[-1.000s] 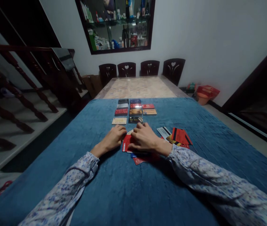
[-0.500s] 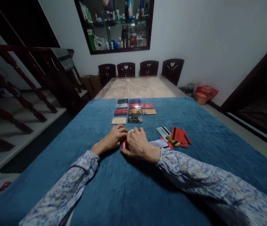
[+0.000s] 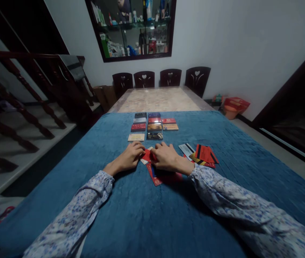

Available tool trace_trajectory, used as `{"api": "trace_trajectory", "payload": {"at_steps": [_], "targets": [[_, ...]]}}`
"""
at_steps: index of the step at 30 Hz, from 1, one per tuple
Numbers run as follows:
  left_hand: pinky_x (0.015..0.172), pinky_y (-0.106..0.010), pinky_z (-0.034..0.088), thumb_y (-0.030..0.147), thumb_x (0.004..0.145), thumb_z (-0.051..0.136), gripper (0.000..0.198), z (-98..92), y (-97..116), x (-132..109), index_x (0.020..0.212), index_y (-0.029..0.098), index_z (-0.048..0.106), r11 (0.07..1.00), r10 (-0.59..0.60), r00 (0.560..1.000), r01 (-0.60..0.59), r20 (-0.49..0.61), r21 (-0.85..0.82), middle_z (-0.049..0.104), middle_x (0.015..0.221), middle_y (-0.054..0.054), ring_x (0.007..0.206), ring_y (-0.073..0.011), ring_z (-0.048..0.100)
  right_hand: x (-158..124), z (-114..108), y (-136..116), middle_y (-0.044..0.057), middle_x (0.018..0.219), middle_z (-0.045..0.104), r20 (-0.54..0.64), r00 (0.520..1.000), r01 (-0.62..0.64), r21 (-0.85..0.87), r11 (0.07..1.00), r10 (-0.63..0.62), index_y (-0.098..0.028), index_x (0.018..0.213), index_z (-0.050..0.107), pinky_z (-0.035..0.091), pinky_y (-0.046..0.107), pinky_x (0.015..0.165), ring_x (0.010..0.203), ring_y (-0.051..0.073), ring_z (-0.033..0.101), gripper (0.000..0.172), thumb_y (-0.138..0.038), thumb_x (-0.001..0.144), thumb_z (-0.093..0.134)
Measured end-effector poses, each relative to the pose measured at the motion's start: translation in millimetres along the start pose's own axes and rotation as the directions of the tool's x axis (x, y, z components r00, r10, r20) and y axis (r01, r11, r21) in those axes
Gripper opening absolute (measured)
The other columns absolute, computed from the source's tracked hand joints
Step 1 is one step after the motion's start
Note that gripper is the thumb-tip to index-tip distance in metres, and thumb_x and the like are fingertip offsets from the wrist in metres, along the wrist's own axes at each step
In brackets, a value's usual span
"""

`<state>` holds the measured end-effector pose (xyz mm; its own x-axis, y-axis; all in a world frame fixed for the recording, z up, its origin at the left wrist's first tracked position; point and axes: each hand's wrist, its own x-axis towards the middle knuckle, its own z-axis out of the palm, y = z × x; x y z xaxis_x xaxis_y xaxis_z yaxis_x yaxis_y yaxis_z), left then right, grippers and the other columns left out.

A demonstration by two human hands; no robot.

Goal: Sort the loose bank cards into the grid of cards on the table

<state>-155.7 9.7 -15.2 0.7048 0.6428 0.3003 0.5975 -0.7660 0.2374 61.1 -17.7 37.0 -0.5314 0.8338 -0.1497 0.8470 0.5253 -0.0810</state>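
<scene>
My left hand [image 3: 129, 157] and my right hand [image 3: 166, 156] rest on the blue cloth [image 3: 120, 215], fingertips meeting over a red card [image 3: 147, 156]. Both hands curl their fingers and pinch that card from either side. A pale card [image 3: 144, 161] pokes out beneath it. More red cards [image 3: 161, 176] lie fanned out under my right wrist. Beyond my hands, several cards [image 3: 154, 126] lie in neat rows. To the right sits a loose heap of red, white and yellow cards [image 3: 200, 154].
The blue cloth covers the near part of a long table; its bare marbled top [image 3: 157, 99] continues to several dark chairs [image 3: 170, 77] at the far end. A wooden stair rail [image 3: 28, 93] runs along the left. A wall cabinet [image 3: 134, 28] hangs behind.
My right hand slid left against my left hand, then moved back right and further away. The fanned red cards under my right wrist were covered half a second ago and show again.
</scene>
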Motion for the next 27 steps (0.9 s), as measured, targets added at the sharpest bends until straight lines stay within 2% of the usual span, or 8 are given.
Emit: {"api": "trace_trajectory", "payload": {"at_steps": [7, 12, 21, 27], "targets": [[0.106, -0.046, 0.048, 0.013, 0.096, 0.049, 0.023, -0.8, 4, -2, 0.100, 0.018, 0.071, 1.000, 0.010, 0.999, -0.010, -0.041, 0.003, 0.072, 0.112, -0.010, 0.118, -0.0243, 0.055, 6, 7, 27, 0.015, 0.132, 0.061, -0.004, 1.000, 0.030, 0.032, 0.999, -0.029, -0.023, 0.124, 0.066, 0.045, 0.049, 0.091, 0.123, 0.036, 0.050, 0.033, -0.033, 0.094, 0.060], [0.108, -0.050, 0.046, 0.017, 0.097, 0.050, 0.030, -2.1, 11, -3, 0.120, 0.019, 0.068, 0.998, -0.050, 0.997, 0.053, -0.061, 0.046, 0.070, 0.123, -0.012, 0.126, -0.0271, 0.056, 2, 3, 37, 0.015, 0.133, 0.062, -0.013, 0.998, 0.054, 0.014, 0.998, -0.054, -0.024, 0.126, 0.067, 0.043, 0.047, 0.091, 0.123, 0.035, 0.049, 0.034, -0.030, 0.093, 0.061], [0.116, -0.057, 0.035, 0.030, 0.100, 0.053, 0.040, 0.5, 14, -4, 0.137, 0.018, 0.059, 0.991, -0.115, 0.992, 0.110, 0.059, 0.074, 0.060, 0.145, -0.015, 0.142, -0.0321, 0.046, -1, 2, 43, 0.015, 0.131, 0.064, -0.011, 0.992, 0.124, -0.028, 0.992, -0.125, -0.022, 0.123, 0.069, 0.043, 0.044, 0.090, 0.122, 0.035, 0.049, 0.037, -0.044, 0.093, 0.065], [0.114, -0.058, 0.036, 0.028, 0.100, 0.051, 0.037, -0.6, 17, -3, 0.135, 0.020, 0.062, 0.992, -0.114, 0.986, 0.106, 0.125, 0.068, 0.061, 0.144, -0.014, 0.143, -0.0325, 0.044, 2, 6, 47, 0.014, 0.131, 0.065, -0.013, 0.985, 0.172, -0.027, 0.985, -0.172, -0.022, 0.121, 0.070, 0.043, 0.042, 0.089, 0.122, 0.034, 0.050, 0.038, -0.048, 0.094, 0.064]]}}
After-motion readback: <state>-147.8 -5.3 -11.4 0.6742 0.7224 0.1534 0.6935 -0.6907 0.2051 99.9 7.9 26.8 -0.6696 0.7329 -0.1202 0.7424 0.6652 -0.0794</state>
